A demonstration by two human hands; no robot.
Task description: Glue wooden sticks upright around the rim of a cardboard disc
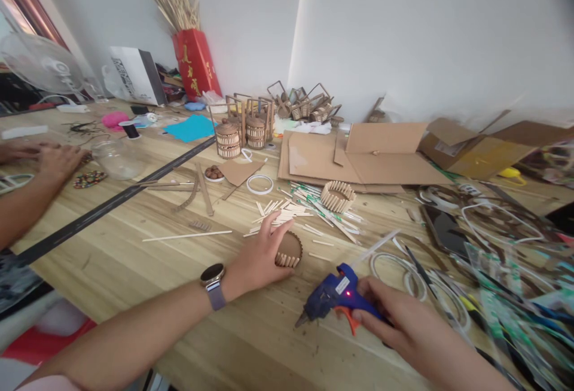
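My left hand [258,259], with a watch on its wrist, curves around a small round cardboard basket [288,259] lying on the table. The thumb rests at its near edge, the fingers at its far side, partly hiding it. Short wooden sticks stand along part of its rim. My right hand [394,313] grips a blue hot glue gun [334,295] by its handle, fingers by the orange trigger. Its nozzle points down left above the table, and a red light glows on it. Beyond my left hand lies a pile of loose short sticks [287,210].
A larger stick ring [338,197] stands by wrapped cotton swabs [323,211]. Finished lidded baskets [228,140] and flattened cardboard [314,155] lie behind. White rings, a phone [443,229] and plastic wrappers crowd the right. Another person's hands [58,161] work at the left.
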